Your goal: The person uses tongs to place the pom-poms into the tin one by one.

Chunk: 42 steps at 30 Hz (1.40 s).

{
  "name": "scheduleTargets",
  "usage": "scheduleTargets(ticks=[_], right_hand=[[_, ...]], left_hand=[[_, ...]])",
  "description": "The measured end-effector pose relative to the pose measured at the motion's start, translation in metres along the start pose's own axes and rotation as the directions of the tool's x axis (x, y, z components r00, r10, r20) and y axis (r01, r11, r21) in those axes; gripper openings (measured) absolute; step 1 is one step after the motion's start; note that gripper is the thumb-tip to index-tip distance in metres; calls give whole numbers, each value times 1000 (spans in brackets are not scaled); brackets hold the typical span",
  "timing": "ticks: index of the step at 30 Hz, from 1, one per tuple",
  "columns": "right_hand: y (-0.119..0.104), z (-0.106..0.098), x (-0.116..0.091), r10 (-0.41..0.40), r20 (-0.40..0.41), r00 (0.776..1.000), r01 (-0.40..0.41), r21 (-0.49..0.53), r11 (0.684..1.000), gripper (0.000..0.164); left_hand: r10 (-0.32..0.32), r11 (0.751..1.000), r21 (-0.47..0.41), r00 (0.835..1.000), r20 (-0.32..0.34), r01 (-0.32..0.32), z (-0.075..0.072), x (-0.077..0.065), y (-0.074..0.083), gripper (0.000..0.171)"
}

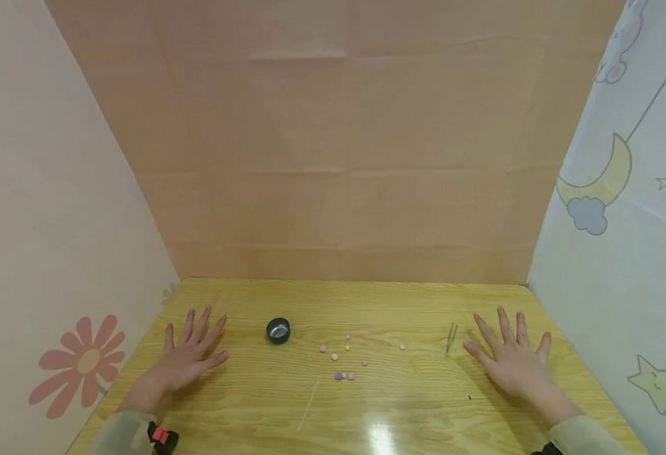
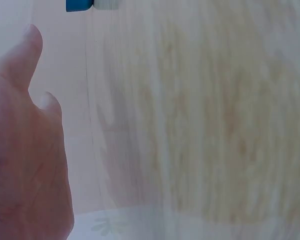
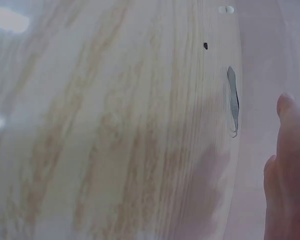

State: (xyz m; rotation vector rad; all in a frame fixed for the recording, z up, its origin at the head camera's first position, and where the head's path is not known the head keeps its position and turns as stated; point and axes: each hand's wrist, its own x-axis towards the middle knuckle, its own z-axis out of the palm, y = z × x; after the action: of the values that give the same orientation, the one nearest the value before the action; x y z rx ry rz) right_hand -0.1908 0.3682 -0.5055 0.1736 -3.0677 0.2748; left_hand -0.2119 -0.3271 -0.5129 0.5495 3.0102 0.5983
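My left hand (image 1: 187,360) hovers over the left side of the wooden table, fingers spread and holding nothing. To its right stands a small round dark bowl (image 1: 278,342) with a silvery inside. My right hand (image 1: 515,363) is likewise spread over the right side, also with nothing in it. Just left of its thumb lies a pair of metal tweezers (image 1: 450,339), which shows in the right wrist view too. Several small pink, white, yellow and purple beads are scattered mid-table, among them a purple bead (image 1: 339,376) in a short row. One white bead (image 1: 402,347) lies apart, nearer the tweezers.
A tiny dark speck (image 1: 469,397) is on the table (image 1: 242,411) near the right hand. Brown paper (image 1: 339,126) rises behind the table. A flower-printed sheet (image 1: 14,221) stands at the left, and a moon-and-star sheet (image 1: 640,265) at the right.
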Motion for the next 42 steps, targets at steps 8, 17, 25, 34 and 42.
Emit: scheduleTargets(ticks=[8,17,25,34,42], right_hand=[[-1,-3,-3,20,34,999,-21,17,1000,82],[-6,-4,2,18,-9,1000,-18,44,999,78],[-21,-11,10,-15,-52,999,23,165,986,71],[-39,-11,23,24,-72,997,2,342,940,72],[-47,-7,31,110,-44,993,-81,429,900,70]], left_hand=[[12,1000,-5,1000,-15,-12,1,3,3,82],[26,998,-62,997,-75,-31,10,12,11,80],[-12,973,-230,996,-94,-10,17,26,31,75],[-24,918,-394,985,-172,-47,28,46,48,69],[-100,858,-513,977,-186,-10,35,64,67,70]])
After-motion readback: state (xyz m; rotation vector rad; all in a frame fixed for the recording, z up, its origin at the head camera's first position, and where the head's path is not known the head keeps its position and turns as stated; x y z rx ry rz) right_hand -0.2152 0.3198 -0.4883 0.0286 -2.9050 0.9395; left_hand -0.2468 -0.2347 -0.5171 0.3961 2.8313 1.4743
